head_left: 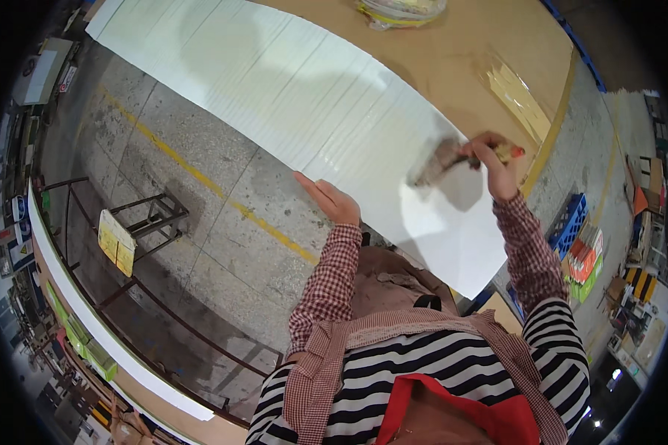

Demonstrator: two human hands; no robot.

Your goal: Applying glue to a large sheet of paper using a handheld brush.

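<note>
On glossy white sheets [289, 96], bristly brush [441, 162]

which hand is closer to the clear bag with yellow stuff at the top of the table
Right. The right hand, gripping a brush, is below the bag; the left hand rests on the white sheets' near edge, farther off.

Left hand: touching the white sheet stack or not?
Touching. The head view shows the left hand lying flat on the near edge of the white sheet stack, fingers over the edge with no gap, while the right hand holds a brush.
</note>
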